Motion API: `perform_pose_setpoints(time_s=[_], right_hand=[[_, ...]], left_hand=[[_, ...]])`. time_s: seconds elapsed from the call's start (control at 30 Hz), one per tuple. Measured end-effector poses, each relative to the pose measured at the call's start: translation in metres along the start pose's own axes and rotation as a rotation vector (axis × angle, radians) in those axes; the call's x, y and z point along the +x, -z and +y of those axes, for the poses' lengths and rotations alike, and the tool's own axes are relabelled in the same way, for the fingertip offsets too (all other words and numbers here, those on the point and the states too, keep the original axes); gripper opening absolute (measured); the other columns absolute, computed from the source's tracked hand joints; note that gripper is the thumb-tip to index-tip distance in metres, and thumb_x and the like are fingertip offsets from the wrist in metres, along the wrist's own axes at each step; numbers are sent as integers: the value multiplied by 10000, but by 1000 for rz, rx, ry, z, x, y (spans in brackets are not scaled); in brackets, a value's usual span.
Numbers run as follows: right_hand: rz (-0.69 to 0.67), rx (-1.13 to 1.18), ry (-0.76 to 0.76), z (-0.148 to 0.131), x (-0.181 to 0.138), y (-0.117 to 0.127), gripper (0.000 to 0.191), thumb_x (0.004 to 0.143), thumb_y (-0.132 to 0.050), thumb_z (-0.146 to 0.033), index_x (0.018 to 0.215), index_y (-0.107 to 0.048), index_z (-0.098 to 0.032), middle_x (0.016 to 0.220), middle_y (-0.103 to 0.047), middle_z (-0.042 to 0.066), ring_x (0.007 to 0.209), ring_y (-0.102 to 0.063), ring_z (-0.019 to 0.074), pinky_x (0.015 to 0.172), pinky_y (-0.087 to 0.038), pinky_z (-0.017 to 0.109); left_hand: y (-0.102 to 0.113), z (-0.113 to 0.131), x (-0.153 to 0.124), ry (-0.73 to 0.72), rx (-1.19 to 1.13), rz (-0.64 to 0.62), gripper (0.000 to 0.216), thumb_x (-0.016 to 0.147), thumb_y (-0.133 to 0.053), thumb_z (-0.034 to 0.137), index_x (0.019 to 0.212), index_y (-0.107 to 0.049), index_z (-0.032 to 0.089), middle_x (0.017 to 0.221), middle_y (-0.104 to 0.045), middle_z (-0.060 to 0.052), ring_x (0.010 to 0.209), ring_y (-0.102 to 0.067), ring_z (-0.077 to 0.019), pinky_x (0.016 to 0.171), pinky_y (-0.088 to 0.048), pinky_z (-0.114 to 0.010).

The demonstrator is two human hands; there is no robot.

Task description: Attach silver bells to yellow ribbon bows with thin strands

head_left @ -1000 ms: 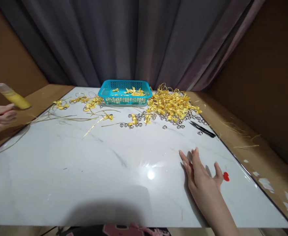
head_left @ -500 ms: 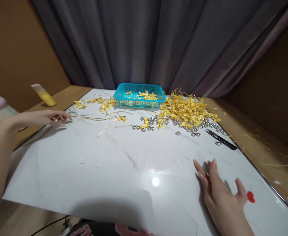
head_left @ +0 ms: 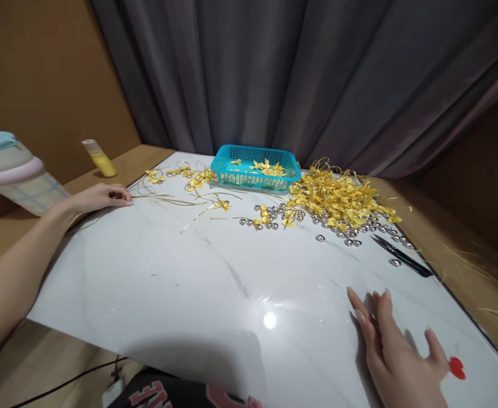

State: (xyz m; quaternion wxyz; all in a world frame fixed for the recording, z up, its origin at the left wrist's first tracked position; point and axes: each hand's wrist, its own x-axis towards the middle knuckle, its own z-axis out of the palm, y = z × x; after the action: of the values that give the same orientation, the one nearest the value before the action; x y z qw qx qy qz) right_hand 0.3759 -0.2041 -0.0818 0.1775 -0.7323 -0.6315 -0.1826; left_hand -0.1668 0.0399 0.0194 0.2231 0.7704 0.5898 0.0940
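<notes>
At the left edge of the white marbled board [head_left: 181, 323], my left hand [head_left: 102, 198] is closed, thumb and fingertips pinched on thin gold cords [head_left: 159, 196] that run out to both sides of it. My right hand [head_left: 399, 354] hovers over or rests on the near right of the board, fingers spread, nothing in it. A red heart-shaped piece [head_left: 457, 368] shows beside its little-finger side. Gold ribbon bows with cord loops [head_left: 198, 180] lie past my left hand. Small silver rings or beads [head_left: 269, 215] are scattered in the middle.
A blue plastic basket [head_left: 255, 180] holding gold bows stands at the back. To its right is a heap of gold bows [head_left: 337, 195]. Black thread snips [head_left: 401, 256] lie at the right. A yellow glue bottle [head_left: 99, 160] and a large tumbler [head_left: 19, 175] stand left.
The view has shifted left. My left hand has gone from loosely opened fingers to a pinch on the gold cords. My right hand keeps its spread pose.
</notes>
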Motion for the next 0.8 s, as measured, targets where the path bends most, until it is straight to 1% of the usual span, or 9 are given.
perform_pose_setpoints(time_s=[0.13, 0.27, 0.43, 0.5, 0.53, 0.6, 0.67, 0.73, 0.8], right_hand=[[2, -28, 41, -2, 1, 1, 527, 967, -73, -432, 1431, -227, -236, 1173, -639, 109, 1031, -608, 309, 821, -359, 503], [-1, -30, 15, -4, 0, 2, 532, 969, -61, -433, 1418, -254, -224, 1176, -635, 116, 1037, -604, 302, 828, -362, 496], [-14, -31, 27, 1, -1, -1, 533, 963, -82, -456, 1403, -277, -227, 1172, -638, 103, 1040, -603, 303, 823, -371, 505], [-25, -32, 25, 6, -2, -5, 544, 955, -83, -465, 1400, -285, -224, 1195, -623, 113, 1056, -595, 309, 831, -370, 516], [-37, -28, 25, 8, -3, -6, 547, 952, -87, -466, 1399, -287, -222, 1203, -616, 119, 1062, -591, 311, 836, -369, 519], [-61, -10, 8, 10, -5, -8, 548, 947, -105, -469, 1398, -293, -221, 1205, -612, 128, 1069, -585, 315, 853, -363, 528], [-81, 11, -9, 11, -6, -9, 548, 942, -128, -476, 1396, -302, -224, 1201, -614, 133, 1069, -584, 317, 873, -351, 537], [-87, 22, -26, 11, -6, -9, 546, 940, -135, -477, 1396, -305, -230, 1204, -611, 136, 1069, -583, 318, 885, -338, 548], [-92, 28, -33, 10, -6, -8, 544, 941, -132, -475, 1396, -307, -235, 1204, -611, 139, 1074, -582, 316, 886, -335, 551]], left_hand=[[3, -1, 1, 23, 24, 56, 370, 745, -645, 496, 836, -630, 137, 869, -590, 5, 872, -516, -180, 778, -379, -224], [10, -3, -1, 73, 5, 120, 413, 714, -653, 539, 835, -616, 145, 814, -608, 13, 830, -526, -179, 748, -392, -232], [14, -2, -6, 139, -96, 179, 333, 719, -678, 458, 825, -604, 151, 800, -597, 26, 829, -510, -168, 741, -384, -218], [12, -1, -5, 134, -208, 206, 291, 725, -690, 398, 843, -601, 147, 854, -598, 19, 855, -503, -164, 770, -382, -218], [11, -1, -4, 129, -266, 240, 277, 726, -692, 374, 846, -594, 145, 924, -601, 8, 886, -500, -165, 793, -383, -219], [7, -1, -1, 104, -399, 324, 248, 729, -687, 336, 834, -573, 142, 1146, -568, -31, 984, -487, -174, 839, -387, -218], [3, 1, 2, 83, -577, 372, 217, 722, -686, 296, 819, -568, 142, 1332, -473, -60, 1055, -476, -181, 852, -408, -215], [0, 7, 4, 48, -811, 379, 142, 724, -679, 217, 774, -573, 137, 1358, -465, -79, 1069, -493, -178, 853, -436, -215], [-3, 16, 5, -4, -1042, 405, 99, 752, -622, 98, 692, -549, 129, 1243, -556, -95, 1055, -519, -167, 877, -453, -230]])
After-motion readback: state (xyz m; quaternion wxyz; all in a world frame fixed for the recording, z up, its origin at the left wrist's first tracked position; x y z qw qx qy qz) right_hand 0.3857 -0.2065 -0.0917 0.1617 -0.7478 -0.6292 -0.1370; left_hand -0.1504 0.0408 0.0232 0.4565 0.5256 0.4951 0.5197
